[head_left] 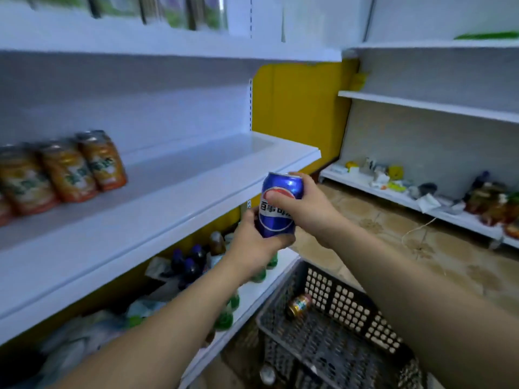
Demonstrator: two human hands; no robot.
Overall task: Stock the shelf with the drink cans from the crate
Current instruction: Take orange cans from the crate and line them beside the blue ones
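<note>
Both hands (280, 220) hold blue can (279, 204); crate (348, 304) contains gold can (299, 305).

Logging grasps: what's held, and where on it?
Blue can, upright: left hand around its bottom, right hand around its upper side.

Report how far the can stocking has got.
Done: orange cans stand on the shelf. In hand: left hand and right hand both grip a blue can. Left: at least one gold can lies in the crate.
</note>
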